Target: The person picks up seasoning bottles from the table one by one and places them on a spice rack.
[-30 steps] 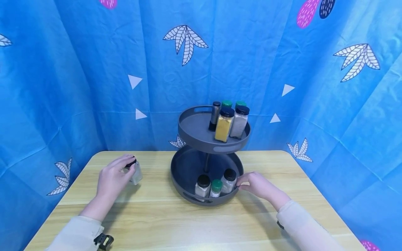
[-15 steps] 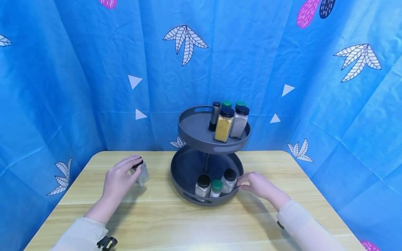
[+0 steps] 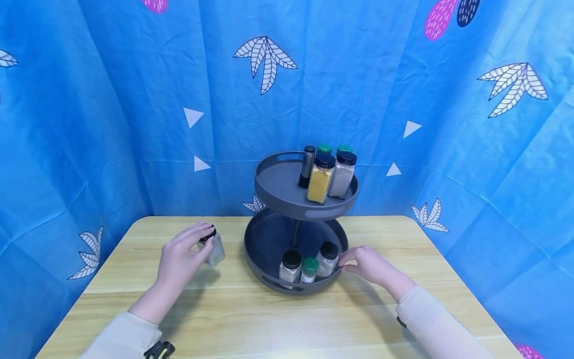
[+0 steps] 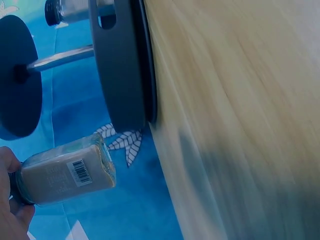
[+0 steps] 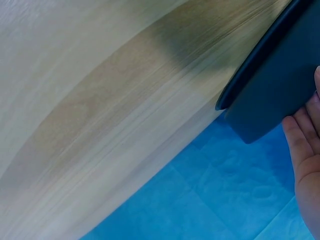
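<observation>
My left hand (image 3: 184,252) grips a square glass spice jar (image 3: 216,251) by its black cap. The jar tilts over the table left of the two-tier tray; a barcode label and pale contents show in the left wrist view. My right hand (image 3: 365,264) holds the right rim of the dark grey tray's lower tier (image 3: 264,239), thumb and fingertips right at its edge. Just inside that rim stands a black-capped jar (image 3: 327,262), with a small green-capped jar (image 3: 309,271) and another black-capped jar (image 3: 290,269) alongside it.
The upper tier (image 3: 282,182) bears a jar of yellow powder (image 3: 320,182), a greyish jar (image 3: 342,177), a slim black-ended grinder (image 3: 307,167) and green-capped jars behind. A wooden table (image 3: 287,324) lies below. Blue curtain (image 3: 358,75) hangs around the back and sides.
My left hand has moved to the right with the jar, closer to the tray. My right hand has stayed at the rim, and the tray and its jars have not moved.
</observation>
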`<state>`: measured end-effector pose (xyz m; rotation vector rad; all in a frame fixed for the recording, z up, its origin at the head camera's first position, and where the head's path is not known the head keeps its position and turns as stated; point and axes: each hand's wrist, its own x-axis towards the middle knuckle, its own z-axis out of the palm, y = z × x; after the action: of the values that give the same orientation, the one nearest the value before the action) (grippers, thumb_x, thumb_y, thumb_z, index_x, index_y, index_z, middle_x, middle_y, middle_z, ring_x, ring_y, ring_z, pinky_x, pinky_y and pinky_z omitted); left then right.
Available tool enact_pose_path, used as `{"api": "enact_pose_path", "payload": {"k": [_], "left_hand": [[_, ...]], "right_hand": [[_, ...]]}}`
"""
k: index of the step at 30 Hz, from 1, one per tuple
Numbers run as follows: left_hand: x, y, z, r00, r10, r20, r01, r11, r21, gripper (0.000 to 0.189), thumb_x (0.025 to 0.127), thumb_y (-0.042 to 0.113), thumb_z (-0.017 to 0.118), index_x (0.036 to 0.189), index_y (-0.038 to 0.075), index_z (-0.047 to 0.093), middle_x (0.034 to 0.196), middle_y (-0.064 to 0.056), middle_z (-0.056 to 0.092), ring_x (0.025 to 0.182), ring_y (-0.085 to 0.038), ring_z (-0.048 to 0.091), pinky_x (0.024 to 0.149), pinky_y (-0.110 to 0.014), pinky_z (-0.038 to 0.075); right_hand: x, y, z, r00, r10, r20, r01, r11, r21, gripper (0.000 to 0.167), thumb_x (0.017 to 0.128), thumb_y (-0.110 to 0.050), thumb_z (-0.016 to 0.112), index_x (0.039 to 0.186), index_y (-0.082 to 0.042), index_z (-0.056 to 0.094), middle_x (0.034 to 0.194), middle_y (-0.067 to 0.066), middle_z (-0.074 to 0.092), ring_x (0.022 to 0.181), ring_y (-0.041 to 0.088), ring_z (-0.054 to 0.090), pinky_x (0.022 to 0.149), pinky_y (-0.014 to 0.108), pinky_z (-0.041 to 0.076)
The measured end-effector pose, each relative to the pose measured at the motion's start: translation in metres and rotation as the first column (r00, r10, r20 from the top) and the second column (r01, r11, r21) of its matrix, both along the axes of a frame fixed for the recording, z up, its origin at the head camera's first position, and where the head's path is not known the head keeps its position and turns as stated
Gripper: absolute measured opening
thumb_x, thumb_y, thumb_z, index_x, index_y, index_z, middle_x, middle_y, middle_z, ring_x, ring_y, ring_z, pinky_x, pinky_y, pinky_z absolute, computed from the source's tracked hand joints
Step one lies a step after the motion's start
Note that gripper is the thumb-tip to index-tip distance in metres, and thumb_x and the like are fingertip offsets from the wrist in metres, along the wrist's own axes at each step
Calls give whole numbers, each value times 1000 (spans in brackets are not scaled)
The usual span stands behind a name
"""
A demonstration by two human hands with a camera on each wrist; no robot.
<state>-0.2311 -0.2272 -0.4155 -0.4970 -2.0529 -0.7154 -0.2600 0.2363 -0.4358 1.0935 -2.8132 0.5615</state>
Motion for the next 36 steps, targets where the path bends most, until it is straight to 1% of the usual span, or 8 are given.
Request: {"api": "enact_pose_path", "payload": {"k": [6, 10, 17, 20, 28, 36], "left_hand": [[3, 9, 4, 1000, -15, 1, 15, 1000, 5, 30, 76, -3, 80, 104, 7, 79, 109, -6, 75, 104, -26, 71, 102, -4, 34], [3, 14, 4, 1000, -26, -14, 27, 1000, 6, 31, 75, -3, 81, 104, 7, 79, 109, -7, 75, 104, -27, 71, 103, -6, 35], [3, 24, 3, 995, -95, -41, 97, 994, 54, 27, 75, -3, 77, 101, 4, 79, 106, -11, 75, 101, -33, 71, 102, -7, 38], [3, 28, 3, 993, -113, -40, 116, 991, 67, 26, 76, -2, 76, 100, 4, 79, 105, -11, 75, 100, -33, 71, 101, -8, 39], [5, 39, 3, 992, -123, -38, 125, 991, 51, 28, 75, -1, 78, 102, 5, 79, 107, -10, 75, 101, -31, 71, 102, -10, 40], [4, 50, 6, 987, -157, -15, 158, 985, 63, 24, 79, 2, 77, 103, 5, 79, 108, -9, 75, 105, -29, 71, 103, -13, 42]], "right_hand": [[0, 0, 0, 1000, 2, 4, -2, 1000, 0, 16, 83, 0, 78, 95, -11, 80, 96, 1, 76, 95, 22, 71, 86, 38, 59], [0, 0, 0, 1000, 4, 8, -4, 1000, -3, 16, 83, 0, 78, 95, -11, 79, 96, 1, 76, 95, 22, 71, 86, 39, 58], [0, 0, 0, 1000, 5, 2, -5, 1000, -6, 16, 83, 0, 78, 95, -11, 79, 97, 2, 76, 95, 23, 71, 86, 39, 58], [-1, 1, 0, 1000, 12, -4, -12, 1000, -7, 16, 83, 1, 78, 95, -11, 79, 96, 2, 76, 95, 22, 71, 86, 38, 59], [-2, 1, -4, 1000, 15, -20, -15, 1000, 2, 16, 83, -1, 78, 95, -12, 80, 96, 0, 76, 94, 21, 71, 85, 37, 59], [-1, 1, -4, 1000, 5, -13, -5, 1000, 0, 16, 83, -1, 78, 95, -12, 80, 97, 1, 76, 95, 22, 71, 86, 38, 58]]}}
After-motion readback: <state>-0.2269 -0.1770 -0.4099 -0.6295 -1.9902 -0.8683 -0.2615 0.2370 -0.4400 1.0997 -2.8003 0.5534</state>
